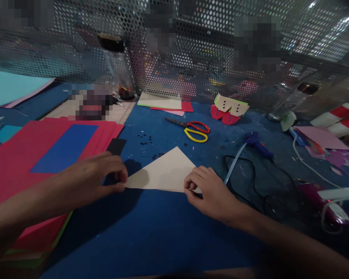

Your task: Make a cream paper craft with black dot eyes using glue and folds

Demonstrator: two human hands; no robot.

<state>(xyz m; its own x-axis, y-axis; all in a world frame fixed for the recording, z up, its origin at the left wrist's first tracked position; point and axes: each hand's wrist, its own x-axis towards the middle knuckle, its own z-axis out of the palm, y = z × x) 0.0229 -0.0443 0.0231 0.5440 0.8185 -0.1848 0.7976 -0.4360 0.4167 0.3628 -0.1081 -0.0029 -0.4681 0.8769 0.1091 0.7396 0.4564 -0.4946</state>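
A cream sheet of paper point(164, 172), folded into a triangle, lies flat on the blue table point(162, 232) with its peak pointing away from me. At its left corner, my left hand point(106, 174) pinches the tip between thumb and forefinger. My right hand point(212, 192) has its fingers curled closed over the right corner, which is largely hidden beneath it. Just beyond the paper are scissors point(187, 124) with one red and one yellow handle, and tiny black paper bits point(145, 143) are scattered nearby.
Red sheets point(14, 162) with a blue strip point(66, 145) are piled left. Behind are paper sheets point(159, 101), small cut-paper pieces point(231, 106) and a clear bottle point(120, 71) before a perforated metal panel point(186, 73). A glue gun point(258, 144), cords and paper scraps point(322, 137) lie right.
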